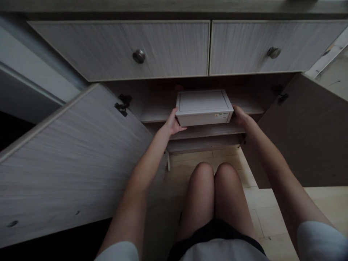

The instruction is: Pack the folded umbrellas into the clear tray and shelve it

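A white rectangular box [202, 102] with a small printed label on its front sits between my hands at the opening of the cabinet. My left hand [174, 123] grips its left front corner, thumb against the side and fingers under the bottom edge. On the other end, my right hand [239, 114] holds the right side, its fingers partly hidden by the box. The box is level, in front of the upper shelf [156, 110]; whether its back part rests on that shelf I cannot tell.
The left cabinet door [89, 156] and the right cabinet door [301, 134] stand swung outward on both sides of my arms. Two closed drawers with round knobs, the left drawer [114, 47] and the right drawer [288, 40], lie above. My knees [214, 177] are below the box.
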Demonstrator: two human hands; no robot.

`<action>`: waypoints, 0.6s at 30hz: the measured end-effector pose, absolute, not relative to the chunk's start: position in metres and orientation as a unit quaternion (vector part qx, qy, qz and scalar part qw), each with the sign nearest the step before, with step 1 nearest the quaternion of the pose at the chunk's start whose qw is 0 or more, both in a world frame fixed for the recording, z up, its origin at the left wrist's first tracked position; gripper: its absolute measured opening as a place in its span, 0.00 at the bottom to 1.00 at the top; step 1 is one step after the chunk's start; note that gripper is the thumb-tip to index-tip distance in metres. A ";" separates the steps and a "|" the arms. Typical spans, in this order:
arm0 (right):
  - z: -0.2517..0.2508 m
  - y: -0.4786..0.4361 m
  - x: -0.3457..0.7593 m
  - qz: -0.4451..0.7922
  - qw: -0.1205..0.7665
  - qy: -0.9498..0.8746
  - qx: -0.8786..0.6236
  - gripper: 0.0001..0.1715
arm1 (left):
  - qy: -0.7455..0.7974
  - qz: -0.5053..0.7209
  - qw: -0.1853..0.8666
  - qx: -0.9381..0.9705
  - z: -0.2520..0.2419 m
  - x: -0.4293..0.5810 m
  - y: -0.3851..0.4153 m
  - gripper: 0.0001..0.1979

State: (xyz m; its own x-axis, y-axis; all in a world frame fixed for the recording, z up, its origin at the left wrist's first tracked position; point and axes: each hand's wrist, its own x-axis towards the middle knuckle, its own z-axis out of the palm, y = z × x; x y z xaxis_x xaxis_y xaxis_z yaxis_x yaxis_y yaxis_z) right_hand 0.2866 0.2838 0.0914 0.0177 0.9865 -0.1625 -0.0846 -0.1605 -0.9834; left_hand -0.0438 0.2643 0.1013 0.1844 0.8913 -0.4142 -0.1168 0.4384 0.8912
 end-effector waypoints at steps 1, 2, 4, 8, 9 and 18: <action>0.093 0.282 0.288 0.573 0.476 -0.411 -0.525 0.23 | 0.515 0.372 0.673 0.379 0.101 -0.046 0.262 0.36; 0.094 0.279 0.289 0.588 0.469 -0.394 -0.528 0.23 | 0.513 0.367 0.676 0.381 0.101 -0.048 0.260 0.35; 0.096 0.274 0.293 0.594 0.462 -0.380 -0.537 0.24 | 0.510 0.358 0.687 0.375 0.102 -0.053 0.255 0.33; 0.094 0.267 0.294 0.611 0.444 -0.370 -0.541 0.26 | 0.523 0.366 0.688 0.345 0.105 -0.055 0.251 0.28; 0.093 0.266 0.293 0.616 0.443 -0.368 -0.537 0.27 | 0.528 0.370 0.685 0.340 0.105 -0.054 0.251 0.27; 0.084 0.260 0.289 0.606 0.457 -0.409 -0.506 0.37 | 0.489 0.354 0.711 0.361 0.095 -0.051 0.231 0.31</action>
